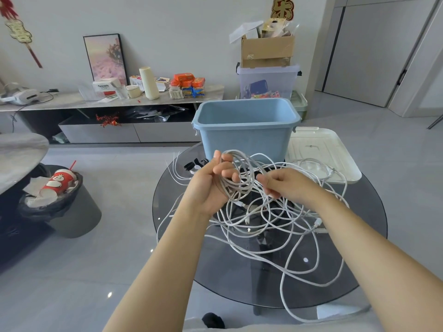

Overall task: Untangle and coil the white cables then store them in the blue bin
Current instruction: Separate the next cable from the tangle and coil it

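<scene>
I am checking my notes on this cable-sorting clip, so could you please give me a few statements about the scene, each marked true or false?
1. The blue bin already holds coiled cables. False: what shows of its inside is bare.
2. The left hand holds several loops of white cable. True.
3. The white lid sits on the bin. False: it lies on the table to the bin's right.
4. The right hand pinches a strand in the tangle. True.
5. The cables lie on a wooden table. False: it is a round dark glass table.
</scene>
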Demonstrator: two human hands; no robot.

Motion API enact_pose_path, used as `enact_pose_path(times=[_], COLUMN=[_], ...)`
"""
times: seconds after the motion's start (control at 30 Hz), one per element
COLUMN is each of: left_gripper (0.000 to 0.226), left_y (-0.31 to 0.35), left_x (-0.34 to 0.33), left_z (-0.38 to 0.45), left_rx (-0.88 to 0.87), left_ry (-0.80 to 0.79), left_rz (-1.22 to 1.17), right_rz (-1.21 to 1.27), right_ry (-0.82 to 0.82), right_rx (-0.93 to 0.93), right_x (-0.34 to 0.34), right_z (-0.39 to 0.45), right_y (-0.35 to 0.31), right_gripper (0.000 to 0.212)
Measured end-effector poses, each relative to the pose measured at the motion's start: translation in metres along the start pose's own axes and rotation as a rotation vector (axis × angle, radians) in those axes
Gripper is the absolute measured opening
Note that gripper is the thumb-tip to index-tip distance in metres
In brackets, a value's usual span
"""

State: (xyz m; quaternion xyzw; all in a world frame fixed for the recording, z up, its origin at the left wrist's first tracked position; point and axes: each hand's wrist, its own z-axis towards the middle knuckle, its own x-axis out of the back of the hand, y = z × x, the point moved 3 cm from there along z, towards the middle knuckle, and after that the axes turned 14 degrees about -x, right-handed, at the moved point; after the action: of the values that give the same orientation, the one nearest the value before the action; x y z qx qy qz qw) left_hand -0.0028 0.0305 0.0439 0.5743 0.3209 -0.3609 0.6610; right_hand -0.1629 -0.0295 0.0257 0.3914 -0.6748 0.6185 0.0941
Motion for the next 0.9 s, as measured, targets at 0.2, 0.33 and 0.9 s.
enact_pose_path(times=[0.2,0.33,0.9], left_gripper=[0.039,0.032,0.036], left_y=[0.008,0.009,-0.002], left_x=[0.006,0.013,0.001], left_z=[0.005,0.008,0.003], left_rx=[-0.266,-0.339,-0.129], left_ry=[0.201,0.255,-0.168], left_rz=[0.002,0.238,1.768], right_rz=[-0.381,-0.473,-0.565], right_ry=[-0.186,-0.203,0.434], right_rx=[-0.112,-0.037,0.412], right_x=[-0.018,-0.029,0.009], right_z=[-0.006,-0.019,-0.023], right_y=[0.003,-0.013,-0.031], right_gripper=[0.030,0.025,0.026])
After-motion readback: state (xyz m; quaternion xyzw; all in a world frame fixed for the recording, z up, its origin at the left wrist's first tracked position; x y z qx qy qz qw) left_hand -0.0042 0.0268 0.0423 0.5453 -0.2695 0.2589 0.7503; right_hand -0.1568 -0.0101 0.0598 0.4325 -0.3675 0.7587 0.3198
